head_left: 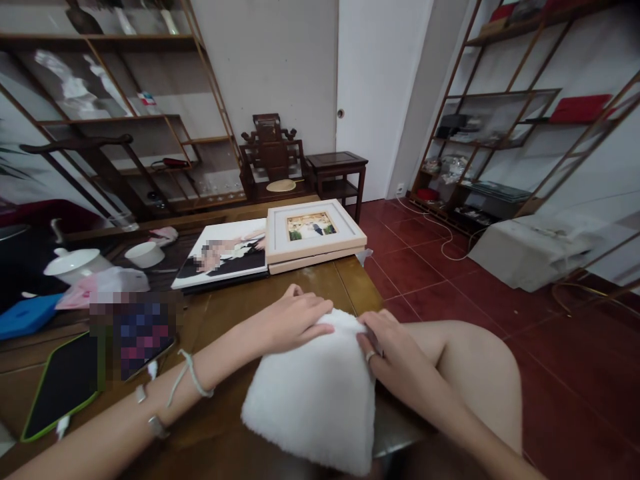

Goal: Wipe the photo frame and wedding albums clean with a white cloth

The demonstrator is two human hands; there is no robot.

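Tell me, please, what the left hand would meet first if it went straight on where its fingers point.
The white fluffy fabric, which the left hand touches; past that, probably the right hand, though depth is unclear.

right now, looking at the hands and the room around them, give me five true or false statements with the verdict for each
1. The left hand and the right hand both hold the white cloth. True.
2. The ring is on the left hand. False: the ring is on the right hand.
3. A fan lies on the seat of the dark chair. True.
4. The picture frame stands upright. False: the picture frame lies flat.
5. The green-edged phone is left of the white cloth. True.
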